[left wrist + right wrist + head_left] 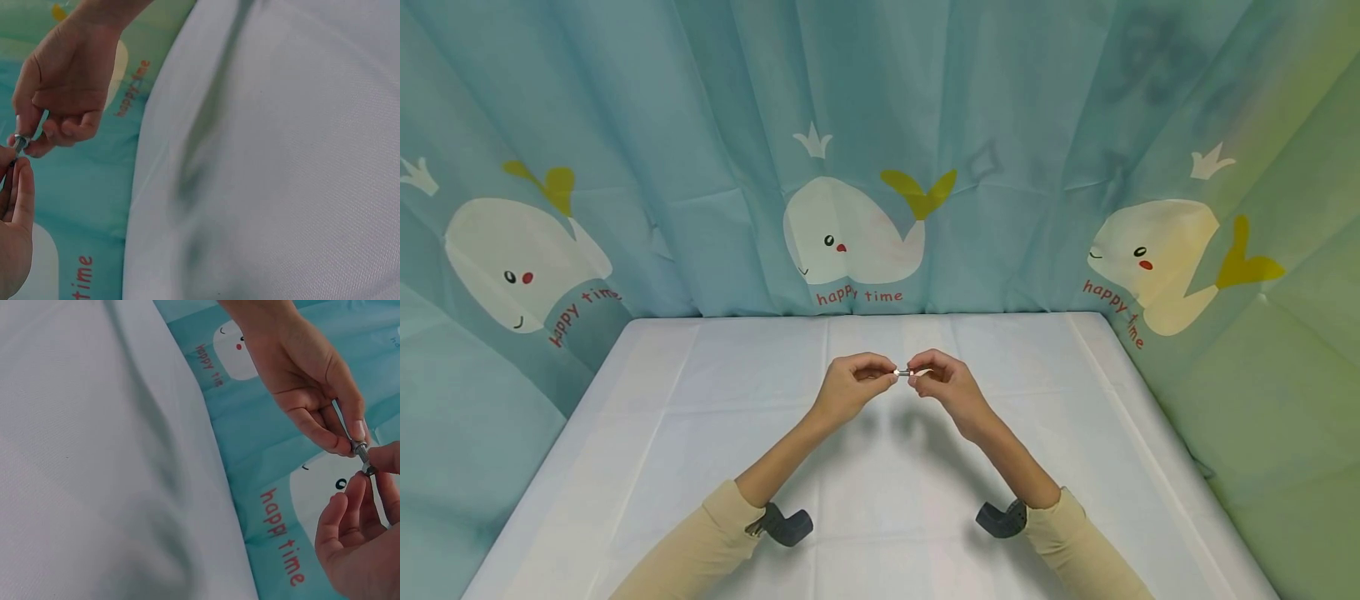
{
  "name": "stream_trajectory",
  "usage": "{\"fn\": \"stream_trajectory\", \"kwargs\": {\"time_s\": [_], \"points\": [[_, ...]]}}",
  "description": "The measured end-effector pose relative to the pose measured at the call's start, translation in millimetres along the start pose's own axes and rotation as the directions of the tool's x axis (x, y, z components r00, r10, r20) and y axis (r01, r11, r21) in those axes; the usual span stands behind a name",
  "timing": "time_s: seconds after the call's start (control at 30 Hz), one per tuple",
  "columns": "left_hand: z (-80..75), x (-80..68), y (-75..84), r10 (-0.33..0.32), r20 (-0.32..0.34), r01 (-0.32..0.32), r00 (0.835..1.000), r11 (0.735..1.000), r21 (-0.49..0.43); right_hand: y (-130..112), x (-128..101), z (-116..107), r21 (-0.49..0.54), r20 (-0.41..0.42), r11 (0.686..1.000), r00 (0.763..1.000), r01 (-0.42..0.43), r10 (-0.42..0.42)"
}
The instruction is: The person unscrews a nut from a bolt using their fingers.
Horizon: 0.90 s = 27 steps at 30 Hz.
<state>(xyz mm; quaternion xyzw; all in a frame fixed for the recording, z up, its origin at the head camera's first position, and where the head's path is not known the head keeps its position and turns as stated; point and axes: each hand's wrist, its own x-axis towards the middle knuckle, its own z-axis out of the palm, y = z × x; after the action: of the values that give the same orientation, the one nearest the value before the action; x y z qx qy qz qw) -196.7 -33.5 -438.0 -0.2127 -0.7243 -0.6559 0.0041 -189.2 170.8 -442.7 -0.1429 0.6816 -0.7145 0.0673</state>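
Both hands are raised over the middle of the table and meet at a small metal bolt with a nut [903,372]. My left hand [886,377] pinches one end between thumb and fingers. My right hand [919,377] pinches the other end. In the right wrist view the left hand [350,439] comes from above and holds the bolt [360,449], while the right hand [370,476] closes its fingertips round the nut end. The left wrist view shows the same piece [20,142] between the right hand [30,139] and the left hand [15,167].
A white cloth covers the table [700,433]. A teal curtain with white whales [850,233] hangs close behind it and along both sides. Dark wrist mounts [786,525] [1000,518] sit on the beige sleeves.
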Motion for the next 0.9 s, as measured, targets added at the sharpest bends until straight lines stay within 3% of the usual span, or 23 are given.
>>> {"fn": "stream_trajectory", "kwargs": {"time_s": [0.23, 0.57, 0.9], "points": [[-0.7, -0.4, 1.1, -0.007, 0.011, 0.007, 1.0, 1.0, 0.002, 0.4, 0.0, 0.3, 0.016, 0.029, 0.999, 0.999, 0.045, -0.046], [-0.6, -0.3, 1.4, 0.005, 0.013, -0.005, 1.0, 1.0, 0.002, -1.1, 0.1, 0.5, -0.02, -0.041, 0.998, 0.997, -0.059, 0.058], [0.6, -0.3, 4.9, -0.006, 0.013, 0.006, 1.0, 1.0, 0.015, -1.1, -0.8, 0.7, -0.02, -0.04, 1.0, 0.999, -0.022, 0.022]]}}
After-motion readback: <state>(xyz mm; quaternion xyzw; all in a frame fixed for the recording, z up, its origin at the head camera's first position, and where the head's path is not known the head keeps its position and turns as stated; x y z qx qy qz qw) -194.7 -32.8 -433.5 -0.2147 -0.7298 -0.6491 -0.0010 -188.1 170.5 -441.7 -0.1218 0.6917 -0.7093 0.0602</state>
